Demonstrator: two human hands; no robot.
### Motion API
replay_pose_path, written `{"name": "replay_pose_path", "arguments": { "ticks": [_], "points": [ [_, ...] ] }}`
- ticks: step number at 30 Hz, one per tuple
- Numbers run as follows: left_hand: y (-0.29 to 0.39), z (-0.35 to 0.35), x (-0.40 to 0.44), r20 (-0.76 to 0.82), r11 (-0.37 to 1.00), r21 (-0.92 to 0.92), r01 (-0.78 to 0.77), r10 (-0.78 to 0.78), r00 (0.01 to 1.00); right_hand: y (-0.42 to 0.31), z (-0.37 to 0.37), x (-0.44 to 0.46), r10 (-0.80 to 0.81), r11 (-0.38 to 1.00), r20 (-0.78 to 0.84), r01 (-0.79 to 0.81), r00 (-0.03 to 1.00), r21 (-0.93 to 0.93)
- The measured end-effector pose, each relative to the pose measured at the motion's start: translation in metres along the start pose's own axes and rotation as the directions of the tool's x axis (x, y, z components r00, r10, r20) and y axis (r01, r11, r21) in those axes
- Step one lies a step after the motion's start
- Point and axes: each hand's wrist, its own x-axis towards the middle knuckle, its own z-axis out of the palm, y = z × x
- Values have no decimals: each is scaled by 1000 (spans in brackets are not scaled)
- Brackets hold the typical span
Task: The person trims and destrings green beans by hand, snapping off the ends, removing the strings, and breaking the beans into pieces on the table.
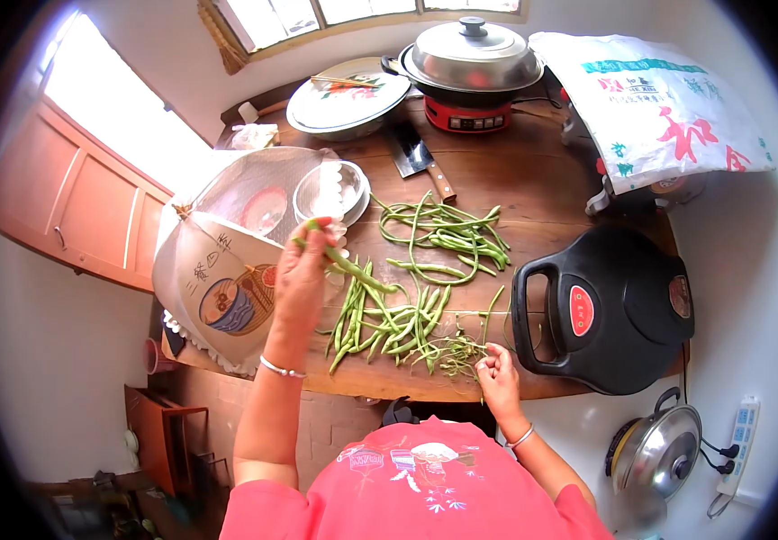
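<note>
My left hand (302,270) is raised over the table's left part, its fingers closed around a long green bean (357,273) that slants down to the right. Beneath it lies a heap of green beans (380,328). At the table's front edge my right hand (498,376) has its fingers pinched together beside a small pile of bean trimmings (459,352); whatever is between the fingertips is too small to make out. Farther back is a second bunch of long green beans (443,232), close to a cleaver (420,160) with a wooden handle.
A mesh food cover (227,297) and bowls (353,193) stand at the left. A black electric griddle (614,310) is on the right. At the back are a lidded wok (472,58) on a red cooker (467,116), a floral lid (348,94) and a printed bag (659,117).
</note>
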Motion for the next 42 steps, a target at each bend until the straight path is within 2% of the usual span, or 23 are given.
{"name": "replay_pose_path", "arguments": {
  "ticks": [2, 4, 6, 8, 9, 10, 12, 15, 16, 18, 19, 20, 22, 24, 26, 28, 29, 34, 36, 40, 42],
  "points": [
    [-9, 19, 7, 130, 966, 255, -49, 16, 991, -1, 1, -5, -21, 999, 0, 21, 1000, -43],
    [-44, 32, 23, 285, 934, 351, -63, -42, 958, -14, 0, -9, -14, 999, -7, 14, 1000, -38],
    [-69, 46, 35, 519, 678, 566, -469, 149, 842, -18, -2, -12, -48, 998, -20, 47, 999, -30],
    [-82, 66, 42, 613, 539, 644, -543, 61, 788, -21, -5, -14, -55, 998, -15, 54, 998, -33],
    [-93, 72, 49, 667, 425, 665, -615, 33, 744, -21, -6, -15, -65, 997, -11, 64, 998, -46],
    [-104, 77, 55, 696, 398, 656, -641, 6, 718, -22, -7, -15, -76, 995, -7, 76, 997, -58],
    [-124, 84, 66, 704, 278, 703, -654, -145, 695, -27, -10, -18, -56, 997, -1, 56, 998, -62],
    [-161, 82, 78, 740, 254, 668, -699, -136, 658, -28, -13, -21, -40, 998, 5, 40, 999, -43],
    [-170, 81, 80, 743, 256, 666, -701, -138, 655, -28, -14, -21, -43, 998, 1, 43, 999, -38],
    [-177, 78, 80, 709, 358, 677, -643, -84, 700, -29, -16, -23, -41, 999, -4, 41, 999, -31],
    [-174, 76, 77, 712, 387, 647, -657, 1, 702, -31, -17, -24, -23, 999, -3, 23, 1000, -37],
    [-170, 73, 74, 715, 385, 646, -659, -4, 699, -32, -17, -23, -5, 999, -4, 5, 1000, -40],
    [-160, 61, 67, 643, 415, 712, -567, -58, 764, -29, -18, -23, -23, 999, 1, 23, 1000, -40],
    [-161, 39, 61, 651, 362, 712, -602, -21, 758, -26, -18, -22, -48, 998, 12, 49, 999, -43],
    [-154, 21, 51, 550, 309, 828, -468, -281, 787, -23, -15, -21, -58, 998, 29, 59, 998, -29],
    [-159, 5, 38, 496, 265, 863, -430, -288, 819, -25, -12, -19, -52, 998, 53, 54, 997, -36],
    [-165, -4, 37, 526, 264, 845, -466, -253, 812, -27, -11, -18, -44, 998, 68, 47, 997, -47],
    [-190, -20, 37, 486, 192, 871, -452, -211, 848, -38, -4, -15, -54, 997, 121, 60, 991, -42],
    [-200, -19, 38, 369, 123, 929, -350, -216, 904, -39, -4, -14, -58, 997, 134, 66, 989, -51],
    [-205, -21, 42, 328, 111, 944, -311, -208, 922, -39, -6, -16, -76, 993, 129, 87, 989, -76],
    [-201, -22, 46, 327, 122, 944, -306, -251, 911, -38, -8, -17, -65, 993, 130, 77, 989, -93]
  ]
}}
